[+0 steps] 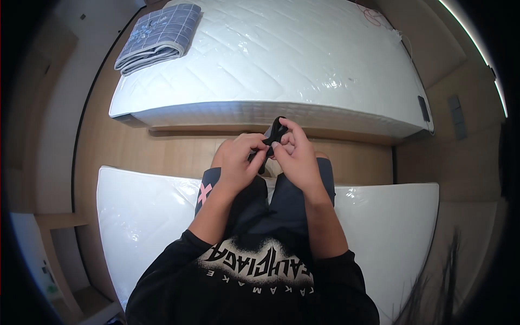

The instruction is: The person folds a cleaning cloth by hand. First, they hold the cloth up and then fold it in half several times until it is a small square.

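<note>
L hand (237,160) + R hand (295,154) together, both pinching small black item (274,131) | item held above knees, over wood floor (162,151) | btw near mattress (141,216) & far mattress (281,59) | folded grey blanket (158,35) far-left corner

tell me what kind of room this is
Probably a bedroom or dormitory: two white plastic-wrapped mattresses on low wooden frames, a folded grey checked blanket on the far one, and pale wooden flooring between them.
</note>
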A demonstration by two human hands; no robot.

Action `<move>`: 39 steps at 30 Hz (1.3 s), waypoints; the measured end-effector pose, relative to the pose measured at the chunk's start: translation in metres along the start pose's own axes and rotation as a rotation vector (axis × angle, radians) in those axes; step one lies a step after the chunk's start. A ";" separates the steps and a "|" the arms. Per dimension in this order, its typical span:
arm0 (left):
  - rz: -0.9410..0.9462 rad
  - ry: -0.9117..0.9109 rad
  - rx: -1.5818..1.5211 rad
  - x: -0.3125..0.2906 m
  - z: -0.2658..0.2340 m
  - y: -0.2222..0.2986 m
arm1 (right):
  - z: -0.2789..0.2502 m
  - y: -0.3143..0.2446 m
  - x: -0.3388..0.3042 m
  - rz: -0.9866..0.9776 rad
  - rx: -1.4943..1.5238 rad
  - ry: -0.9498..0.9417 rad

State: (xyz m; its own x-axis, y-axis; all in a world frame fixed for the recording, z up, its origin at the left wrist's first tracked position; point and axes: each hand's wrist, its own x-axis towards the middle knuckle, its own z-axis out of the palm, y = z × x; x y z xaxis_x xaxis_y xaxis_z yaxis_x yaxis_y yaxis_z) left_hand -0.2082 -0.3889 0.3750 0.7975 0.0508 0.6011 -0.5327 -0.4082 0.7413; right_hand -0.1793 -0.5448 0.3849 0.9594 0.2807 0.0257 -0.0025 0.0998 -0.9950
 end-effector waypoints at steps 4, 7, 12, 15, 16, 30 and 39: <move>0.022 -0.030 0.062 0.000 -0.004 0.008 | 0.000 -0.006 -0.004 0.013 -0.022 0.028; 0.029 -0.073 0.108 0.000 -0.003 0.009 | -0.002 -0.007 -0.004 0.000 -0.092 0.026; 0.113 -0.049 0.127 0.005 0.001 0.008 | -0.009 -0.003 -0.003 0.000 -0.062 0.008; -0.007 -0.088 0.151 0.006 -0.002 0.008 | -0.008 -0.009 -0.005 -0.033 -0.071 0.007; -0.008 -0.085 0.156 0.004 -0.004 0.005 | -0.008 -0.013 -0.006 -0.033 -0.068 0.001; -0.065 -0.134 -0.335 0.004 -0.007 0.022 | -0.026 -0.045 -0.026 -0.413 -0.691 -0.100; -0.057 -0.340 0.041 -0.006 -0.023 -0.016 | -0.021 -0.051 -0.016 -0.437 -0.540 -0.122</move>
State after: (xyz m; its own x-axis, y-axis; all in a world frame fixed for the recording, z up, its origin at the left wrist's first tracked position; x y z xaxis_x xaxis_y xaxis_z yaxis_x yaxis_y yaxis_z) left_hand -0.2115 -0.3617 0.3663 0.8781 -0.2291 0.4200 -0.4781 -0.4505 0.7540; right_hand -0.1888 -0.5744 0.4333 0.8023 0.4309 0.4132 0.5465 -0.2513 -0.7989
